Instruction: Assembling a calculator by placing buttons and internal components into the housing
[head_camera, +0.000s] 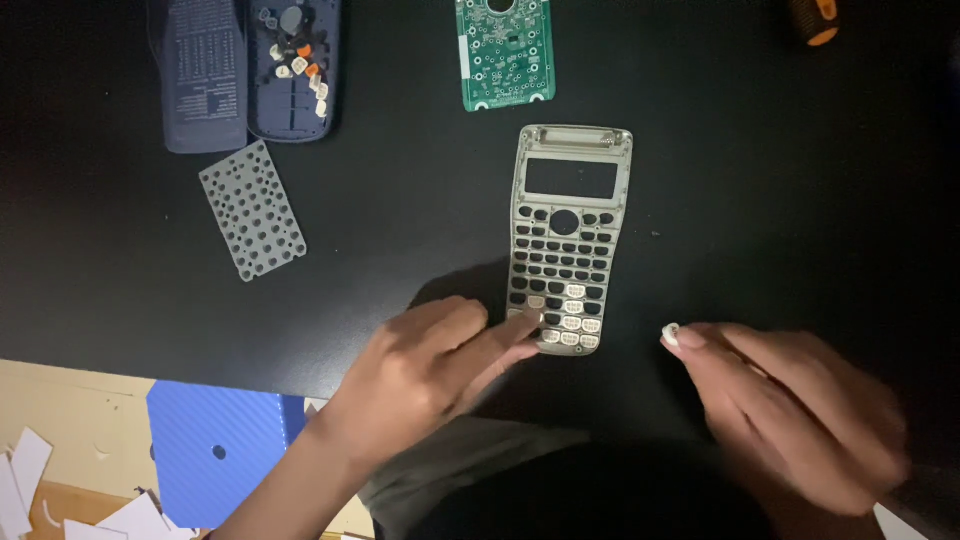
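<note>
The person is refilling the grey faceplate (570, 240) lying mid-table with keys. The left hand (430, 370) presses a key into a lower hole (fingers extended); the right hand (790, 400) pinches a white key (671, 334), which likely needs aligning with an empty hole.

2 hands (430, 365), 1 keypad frame (568, 235), 1 circuit board (505, 52), 1 rubber mat (252, 210), 2 navy covers (205, 75).

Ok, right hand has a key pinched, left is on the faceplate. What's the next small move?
Probably carry the small white key in the right hand over to the calculator faceplate and seat it in an empty hole beside the filled bottom rows, while the left hand steadies the frame's lower corner.
</note>
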